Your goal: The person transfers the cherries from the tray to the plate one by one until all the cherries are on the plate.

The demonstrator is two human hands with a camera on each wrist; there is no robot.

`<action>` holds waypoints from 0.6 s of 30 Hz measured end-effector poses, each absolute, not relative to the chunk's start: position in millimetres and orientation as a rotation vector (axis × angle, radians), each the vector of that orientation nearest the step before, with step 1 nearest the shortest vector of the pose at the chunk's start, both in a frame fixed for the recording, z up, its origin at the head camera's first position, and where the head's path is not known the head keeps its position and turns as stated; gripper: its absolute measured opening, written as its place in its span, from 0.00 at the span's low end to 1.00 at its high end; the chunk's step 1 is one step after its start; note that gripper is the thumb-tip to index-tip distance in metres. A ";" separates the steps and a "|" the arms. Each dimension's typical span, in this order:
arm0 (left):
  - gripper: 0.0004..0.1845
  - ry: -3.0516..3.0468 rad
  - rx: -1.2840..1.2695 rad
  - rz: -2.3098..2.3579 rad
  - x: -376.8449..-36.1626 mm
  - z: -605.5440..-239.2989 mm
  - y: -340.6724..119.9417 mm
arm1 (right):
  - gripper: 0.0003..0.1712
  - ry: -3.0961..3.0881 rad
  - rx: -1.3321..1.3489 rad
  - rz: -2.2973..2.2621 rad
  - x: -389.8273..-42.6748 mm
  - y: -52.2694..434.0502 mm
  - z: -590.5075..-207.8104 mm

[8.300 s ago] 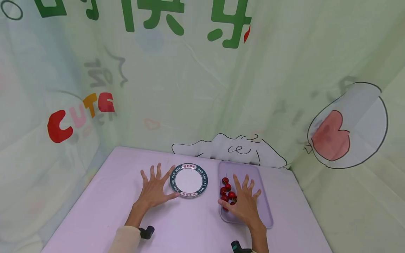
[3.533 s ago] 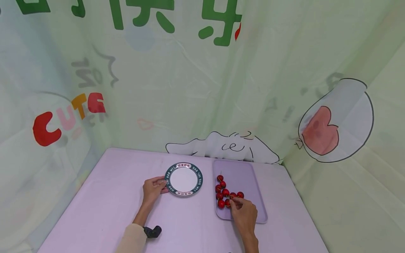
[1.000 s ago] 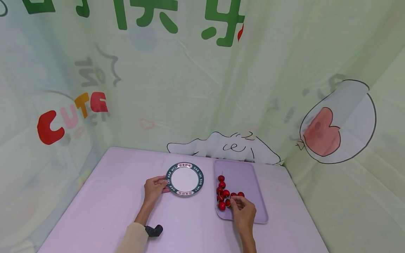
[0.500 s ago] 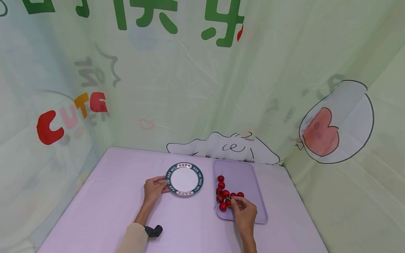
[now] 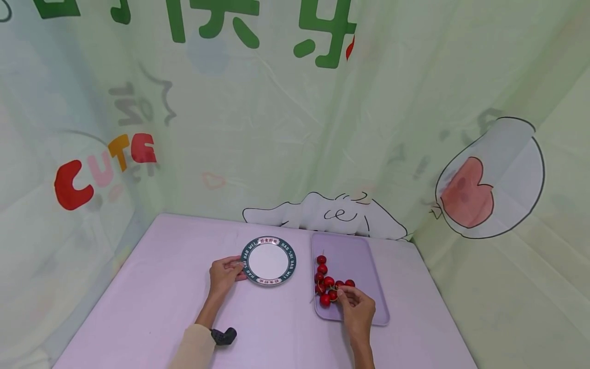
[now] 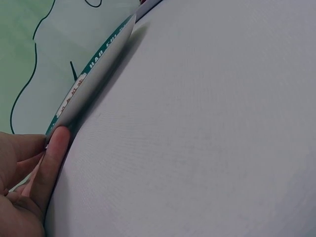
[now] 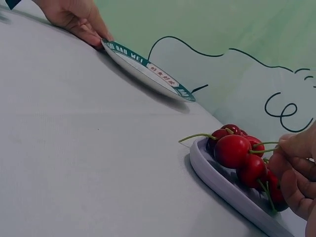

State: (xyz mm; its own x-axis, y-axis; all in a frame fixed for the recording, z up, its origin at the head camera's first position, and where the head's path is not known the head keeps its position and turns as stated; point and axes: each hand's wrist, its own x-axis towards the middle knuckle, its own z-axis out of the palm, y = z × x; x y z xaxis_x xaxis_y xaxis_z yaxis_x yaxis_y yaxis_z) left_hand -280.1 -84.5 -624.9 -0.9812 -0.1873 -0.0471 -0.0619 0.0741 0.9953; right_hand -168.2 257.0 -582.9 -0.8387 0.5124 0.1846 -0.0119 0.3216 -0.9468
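While the left hand (image 5: 224,275) grips the plate (image 5: 269,261), the right hand (image 5: 357,306) pinches a cherry's stem (image 7: 265,150) lying sideways.

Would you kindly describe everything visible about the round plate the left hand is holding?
The plate is small and round, with a plain white centre and a dark green rim carrying white and red lettering. It looks like glazed ceramic and holds nothing. It lies flat on the lilac table, left of the tray. The left hand pinches its near-left rim.
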 end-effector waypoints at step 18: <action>0.16 -2.235 0.257 -2.058 -278.1 -622.1 -84.1 | 0.07 -2.074 -0.447 1.610 -170.9 262.0 -590.4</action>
